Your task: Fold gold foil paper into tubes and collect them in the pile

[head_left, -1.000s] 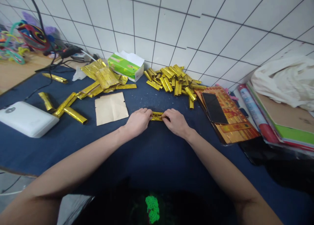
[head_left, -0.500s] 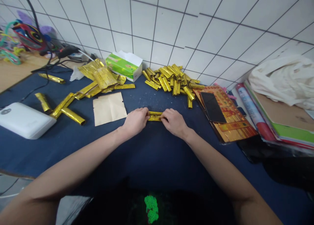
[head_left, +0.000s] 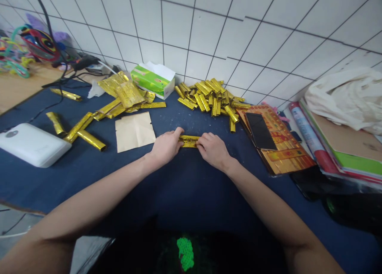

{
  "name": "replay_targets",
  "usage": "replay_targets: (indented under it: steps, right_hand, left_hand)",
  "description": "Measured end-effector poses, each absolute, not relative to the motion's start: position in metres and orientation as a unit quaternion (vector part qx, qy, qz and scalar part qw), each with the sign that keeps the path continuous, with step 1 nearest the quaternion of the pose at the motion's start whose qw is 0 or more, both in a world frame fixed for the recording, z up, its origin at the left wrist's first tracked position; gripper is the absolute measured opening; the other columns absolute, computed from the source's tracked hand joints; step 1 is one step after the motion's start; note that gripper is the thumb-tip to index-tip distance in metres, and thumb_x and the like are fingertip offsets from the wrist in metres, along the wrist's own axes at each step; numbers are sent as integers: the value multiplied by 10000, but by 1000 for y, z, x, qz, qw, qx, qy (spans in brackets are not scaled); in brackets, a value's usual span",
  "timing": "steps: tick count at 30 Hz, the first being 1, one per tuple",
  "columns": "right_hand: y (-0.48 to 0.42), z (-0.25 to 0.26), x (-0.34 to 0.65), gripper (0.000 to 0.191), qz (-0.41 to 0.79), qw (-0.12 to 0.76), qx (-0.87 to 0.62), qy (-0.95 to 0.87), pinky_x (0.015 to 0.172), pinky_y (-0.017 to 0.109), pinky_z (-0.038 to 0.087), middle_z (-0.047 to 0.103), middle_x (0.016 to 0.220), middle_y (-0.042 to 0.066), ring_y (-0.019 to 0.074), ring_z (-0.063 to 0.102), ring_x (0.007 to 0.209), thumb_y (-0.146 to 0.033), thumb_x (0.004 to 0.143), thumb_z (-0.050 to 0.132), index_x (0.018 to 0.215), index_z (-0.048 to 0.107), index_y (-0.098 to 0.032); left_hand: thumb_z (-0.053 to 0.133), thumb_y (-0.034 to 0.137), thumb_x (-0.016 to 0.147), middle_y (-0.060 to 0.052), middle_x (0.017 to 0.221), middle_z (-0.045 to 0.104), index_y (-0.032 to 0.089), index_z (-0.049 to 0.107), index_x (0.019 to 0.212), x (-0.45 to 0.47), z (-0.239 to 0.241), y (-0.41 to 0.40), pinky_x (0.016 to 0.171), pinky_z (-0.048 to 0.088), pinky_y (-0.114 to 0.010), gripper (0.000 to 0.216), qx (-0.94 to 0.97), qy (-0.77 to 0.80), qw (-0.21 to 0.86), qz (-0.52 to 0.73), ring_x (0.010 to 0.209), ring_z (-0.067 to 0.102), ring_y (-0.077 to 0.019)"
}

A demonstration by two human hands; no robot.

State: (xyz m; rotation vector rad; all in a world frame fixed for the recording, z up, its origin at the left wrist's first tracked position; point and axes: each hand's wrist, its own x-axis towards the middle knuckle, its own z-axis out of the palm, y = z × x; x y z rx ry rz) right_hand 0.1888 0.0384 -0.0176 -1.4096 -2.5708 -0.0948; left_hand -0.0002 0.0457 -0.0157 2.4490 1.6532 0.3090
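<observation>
A narrow strip of folded gold foil paper (head_left: pixel 189 141) lies low over the table between my two hands. My left hand (head_left: pixel 166 147) is closed on its left end, with the thumb side turned up. At the right end, the bent fingers of my right hand (head_left: pixel 213 149) pinch the foil paper. The fingertips partly cover both ends. Left of my left hand lies a creased beige paper square (head_left: pixel 135 132). Beyond my hands, a heap of folded gold foil pieces (head_left: pixel 210 96) rests against the tiled wall.
More gold foil (head_left: pixel 129 94) lies by a green tissue box (head_left: pixel 153 79). A white power bank-like device (head_left: pixel 34 144) sits at left. On the right, a black phone (head_left: pixel 260 131) rests on orange printed sheets (head_left: pixel 286 146), near stacked folders (head_left: pixel 355 162) and a white cloth bag (head_left: pixel 346 98).
My left hand's thumb and fingers have shifted and spread slightly at the foil's left end. My right hand keeps its pinch. The whole view has slid slightly.
</observation>
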Motion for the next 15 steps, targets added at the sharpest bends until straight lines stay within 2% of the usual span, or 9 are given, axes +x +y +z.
replay_targets:
  steps: [5, 9, 15]
  right_hand:
    - [31, -11, 188, 207, -69, 83, -466, -878, 652, 328, 299, 566, 794, 74, 195, 464, 770, -229, 856, 444, 774, 625, -171]
    - [25, -7, 189, 188, -80, 74, -455, -884, 673, 339, 296, 550, 815, 76, 205, 441, 784, -301, 838, 493, 820, 642, -187]
    - [22, -5, 189, 169, -103, 64, -442, -889, 677, 347, 306, 560, 806, 85, 212, 448, 777, -290, 826, 514, 845, 646, -185]
  left_hand:
    - [480, 263, 844, -25, 780, 571, 204, 536, 943, -1, -15, 45, 625, 408, -258, 129, 840, 532, 47, 96, 745, 570, -174]
    - [465, 262, 853, -40, 780, 542, 189, 589, 911, -2, -16, 44, 669, 405, -276, 155, 852, 516, 5, 89, 755, 529, -169]
    - [444, 202, 853, -86, 860, 516, 167, 631, 847, -2, -19, 42, 685, 386, -327, 190, 879, 460, -56, 110, 832, 464, -211]
